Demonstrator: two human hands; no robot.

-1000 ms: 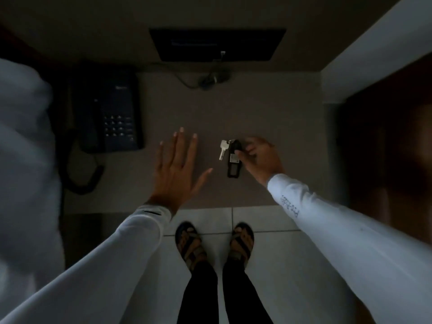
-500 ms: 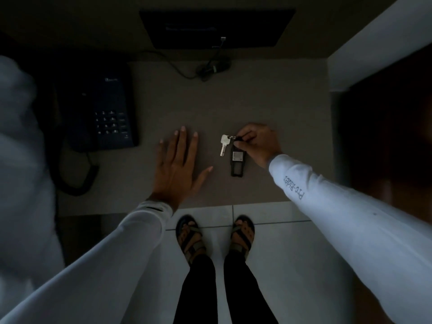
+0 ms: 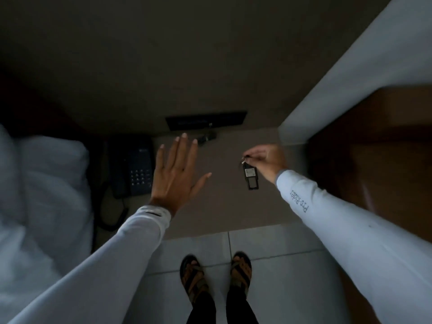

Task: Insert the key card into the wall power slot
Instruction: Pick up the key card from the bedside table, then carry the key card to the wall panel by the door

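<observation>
Black key card (image 3: 250, 177) hung from the pinching right hand (image 3: 266, 157) above the bedside table (image 3: 224, 206), near its right edge; left hand (image 3: 176, 174) was spread open, empty.

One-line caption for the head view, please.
In dim light, right hand pinches a black rectangular key tag above a grey bedside table; open left hand hovers beside a dark telephone.

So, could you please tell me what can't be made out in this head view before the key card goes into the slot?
- Power slot: the dark wall panel is too dim to show any slot.
- Right hand grip: curled fingers hide the ring above the dangling key card.
- Key: only a sliver shows beside the fingertips.
- Phone: keypad too dark and small to read.
- Pillow: cut off by the left edge.
</observation>
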